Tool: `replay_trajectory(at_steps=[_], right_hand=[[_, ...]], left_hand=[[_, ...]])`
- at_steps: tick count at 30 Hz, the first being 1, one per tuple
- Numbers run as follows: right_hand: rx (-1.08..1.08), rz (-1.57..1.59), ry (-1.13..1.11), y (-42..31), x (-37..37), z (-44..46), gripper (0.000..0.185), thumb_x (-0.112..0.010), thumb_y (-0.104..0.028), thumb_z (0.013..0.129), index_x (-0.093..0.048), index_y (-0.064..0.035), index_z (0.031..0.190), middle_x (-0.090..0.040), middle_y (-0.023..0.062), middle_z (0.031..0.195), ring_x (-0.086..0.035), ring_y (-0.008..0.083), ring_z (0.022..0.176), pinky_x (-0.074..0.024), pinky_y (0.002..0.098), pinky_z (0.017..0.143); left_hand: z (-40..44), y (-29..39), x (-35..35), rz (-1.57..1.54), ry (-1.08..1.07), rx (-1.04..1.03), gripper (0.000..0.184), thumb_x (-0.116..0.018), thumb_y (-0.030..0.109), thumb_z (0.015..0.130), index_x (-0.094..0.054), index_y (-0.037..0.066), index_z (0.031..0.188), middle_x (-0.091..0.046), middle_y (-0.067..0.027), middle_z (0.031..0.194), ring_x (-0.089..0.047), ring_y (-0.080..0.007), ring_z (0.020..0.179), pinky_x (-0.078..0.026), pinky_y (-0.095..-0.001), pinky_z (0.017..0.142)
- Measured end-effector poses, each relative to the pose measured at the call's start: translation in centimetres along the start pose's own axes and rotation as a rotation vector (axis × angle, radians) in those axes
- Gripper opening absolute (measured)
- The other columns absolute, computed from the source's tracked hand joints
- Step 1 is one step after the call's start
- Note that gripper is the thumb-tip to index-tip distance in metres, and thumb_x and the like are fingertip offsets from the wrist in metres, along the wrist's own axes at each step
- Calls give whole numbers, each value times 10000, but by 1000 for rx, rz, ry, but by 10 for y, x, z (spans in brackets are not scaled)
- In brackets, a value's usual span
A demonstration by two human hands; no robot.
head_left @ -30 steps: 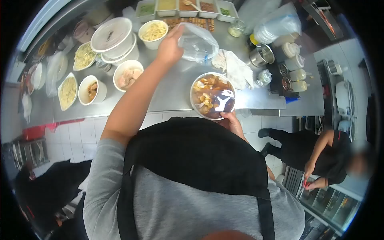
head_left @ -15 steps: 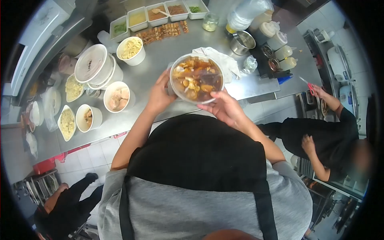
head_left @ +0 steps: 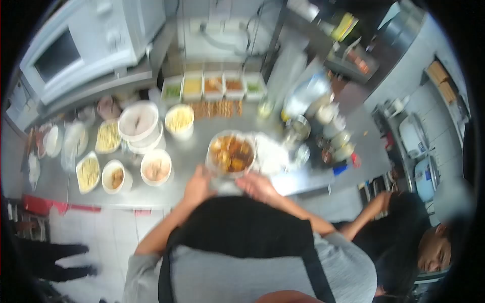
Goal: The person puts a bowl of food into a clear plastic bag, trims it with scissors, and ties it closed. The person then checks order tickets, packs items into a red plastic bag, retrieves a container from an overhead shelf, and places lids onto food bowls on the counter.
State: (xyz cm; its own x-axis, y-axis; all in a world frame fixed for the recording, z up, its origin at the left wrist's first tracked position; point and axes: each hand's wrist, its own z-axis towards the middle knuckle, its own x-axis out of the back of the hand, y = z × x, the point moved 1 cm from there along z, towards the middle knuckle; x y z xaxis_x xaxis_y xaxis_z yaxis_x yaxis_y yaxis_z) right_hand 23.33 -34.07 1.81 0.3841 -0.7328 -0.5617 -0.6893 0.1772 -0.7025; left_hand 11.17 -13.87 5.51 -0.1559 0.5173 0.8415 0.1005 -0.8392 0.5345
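Note:
A round clear plastic tub (head_left: 232, 154) holds brown, saucy food with chunky pieces. My left hand (head_left: 198, 187) grips its lower left side, thumb and fingers against the wall. On the lower right, my right hand (head_left: 258, 187) holds the near edge with its fingers. Blur softens the fingertips of both hands. The tub is over the near part of the steel counter (head_left: 192, 149); whether its base rests there I cannot tell. Right beside it is a crumpled white cloth (head_left: 270, 154).
Left are a lidded white tub (head_left: 137, 122), a tub of noodles (head_left: 179, 120) and a tub of pale meat (head_left: 156, 167). Topping trays (head_left: 213, 87) line the back. A metal pot (head_left: 298, 127) and squeeze bottles (head_left: 328, 113) stand right. Another person (head_left: 404, 237) is at the right.
My view has tilted up, showing more of the wall and microwave. The tub and both hands appear lower and slightly left. The scissors seen in the co-worker's hand are out of sight.

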Motion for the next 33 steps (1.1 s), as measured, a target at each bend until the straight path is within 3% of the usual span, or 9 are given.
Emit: replay_trajectory(at_steps=[4,6,9,14,17,22,26,29,33], right_hand=[[-15,-556,-367,-3,18,-1,306,-592,-163,908,-581,4,1163,-671,65,944,-629,127,896,-494,263,834],[64,-971,-427,-10,7,-3,389,-585,-164,916,-534,-160,1302,-623,-30,798,-524,52,709,-443,226,669],[285,-1548,-396,1,0,13,463,-626,-183,851,-529,-278,1294,-587,89,687,-522,165,590,-438,307,595],[666,-1659,-132,-13,14,1,229,-612,-339,842,-640,-193,1017,-655,126,767,-632,343,697,-484,444,588],[767,-1692,2,-58,13,-23,218,-622,-356,832,-651,-182,961,-658,104,775,-631,328,712,-489,425,604],[1062,-1584,-248,-116,0,-23,177,-633,-301,832,-651,-128,865,-653,89,789,-629,290,746,-488,390,658],[1317,-1182,-529,-150,-38,-9,151,-640,-236,830,-624,-86,843,-636,77,788,-609,257,752,-462,370,702],[705,-1077,-636,-164,-65,-24,150,-652,-221,818,-607,-78,834,-638,67,779,-611,250,758,-454,353,742],[701,-1514,-712,-181,-71,-16,204,-664,-281,804,-622,-90,858,-660,61,804,-629,253,783,-419,413,828]], left_hand=[[-7,-9,-29,340,178,-412,164,-594,227,683,-620,165,833,-526,-4,960,-561,-205,838,-536,-332,613],[-7,3,-27,332,183,-491,129,-582,246,669,-577,151,756,-488,8,798,-548,-184,784,-504,-322,569],[-6,19,-20,336,268,-549,124,-575,239,668,-581,153,757,-490,4,767,-544,-180,773,-499,-322,577],[6,50,18,121,466,-432,73,-653,132,736,-607,98,782,-570,-27,777,-562,-239,736,-488,-355,590],[13,52,23,-2,506,-339,77,-658,123,784,-615,70,818,-614,-63,783,-585,-276,696,-490,-363,596],[29,42,28,-218,369,-138,93,-624,109,836,-601,31,881,-631,-91,737,-598,-279,622,-482,-330,588],[47,60,70,-397,291,-22,73,-557,85,886,-560,16,860,-636,-44,775,-607,-159,744,-470,-295,672],[70,73,101,-248,460,-450,88,-599,114,864,-586,27,873,-646,-72,844,-611,-209,805,-470,-340,754],[69,92,112,-322,-295,-119,104,-645,146,822,-620,79,896,-654,-64,982,-596,-235,991,-394,-406,922]])
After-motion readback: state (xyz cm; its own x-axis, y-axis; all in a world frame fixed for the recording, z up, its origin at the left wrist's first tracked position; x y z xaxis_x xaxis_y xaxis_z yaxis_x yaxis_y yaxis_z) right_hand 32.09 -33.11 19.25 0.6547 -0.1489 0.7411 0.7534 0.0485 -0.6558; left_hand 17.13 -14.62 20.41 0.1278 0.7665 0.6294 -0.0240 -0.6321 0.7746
